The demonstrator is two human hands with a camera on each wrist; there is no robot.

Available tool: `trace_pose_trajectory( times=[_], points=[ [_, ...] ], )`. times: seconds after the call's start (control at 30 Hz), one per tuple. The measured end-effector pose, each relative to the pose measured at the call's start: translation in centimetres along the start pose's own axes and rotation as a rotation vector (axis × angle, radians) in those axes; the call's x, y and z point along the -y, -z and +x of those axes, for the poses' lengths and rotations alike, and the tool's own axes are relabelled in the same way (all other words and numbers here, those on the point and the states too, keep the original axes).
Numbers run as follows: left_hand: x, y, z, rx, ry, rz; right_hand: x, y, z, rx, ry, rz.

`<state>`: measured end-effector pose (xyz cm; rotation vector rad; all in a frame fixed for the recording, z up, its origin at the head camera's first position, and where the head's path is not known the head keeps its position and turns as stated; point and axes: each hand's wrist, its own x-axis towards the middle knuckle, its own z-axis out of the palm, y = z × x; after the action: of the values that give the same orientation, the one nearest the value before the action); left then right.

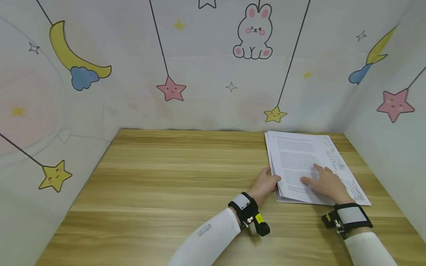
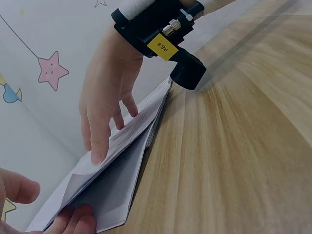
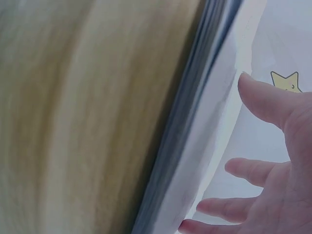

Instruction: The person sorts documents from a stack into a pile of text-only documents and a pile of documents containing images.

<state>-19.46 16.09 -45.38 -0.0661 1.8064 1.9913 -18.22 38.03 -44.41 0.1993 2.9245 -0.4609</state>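
A stack of printed paper sheets (image 1: 296, 159) lies at the right of the wooden table, with lines of text on the top page. My left hand (image 1: 264, 184) holds the stack's left edge, its thumb over the edge. In the left wrist view, its curled fingers (image 2: 78, 219) are at the gap between the raised upper sheets and the lower sheets (image 2: 117, 190). Over the top page, my right hand (image 1: 327, 183) is spread, and a fingertip touches the page in the left wrist view. The right wrist view shows its fingers (image 3: 234, 209) apart, beside the stack's layered edge (image 3: 190, 112).
The wooden table (image 1: 159, 184) extends left of the stack. A pale wall (image 1: 206, 111) with cartoon stars and a rabbit stands behind it, and side walls rise left and right. Each wrist wears a black band with a small camera (image 1: 263, 227).
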Motion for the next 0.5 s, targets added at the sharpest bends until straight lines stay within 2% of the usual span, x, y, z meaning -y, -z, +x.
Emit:
trace_pose_trajectory(
  times=[0.1,0.23,0.33,0.5],
  points=[
    [0.14,0.17,0.06,0.017,0.009,0.049,0.14,-0.14,0.1,0.002,0.022,0.013],
    [0.22,0.08,-0.13,0.037,-0.016,0.126,0.4,-0.24,-0.03,0.01,0.058,0.019],
    [0.29,-0.03,-0.31,0.018,-0.04,0.168,0.56,-0.2,-0.24,0.007,0.078,0.016],
    [0.49,0.28,-0.34,-0.014,-0.029,0.166,0.59,0.01,-0.53,-0.003,0.098,0.02]
  ],
)
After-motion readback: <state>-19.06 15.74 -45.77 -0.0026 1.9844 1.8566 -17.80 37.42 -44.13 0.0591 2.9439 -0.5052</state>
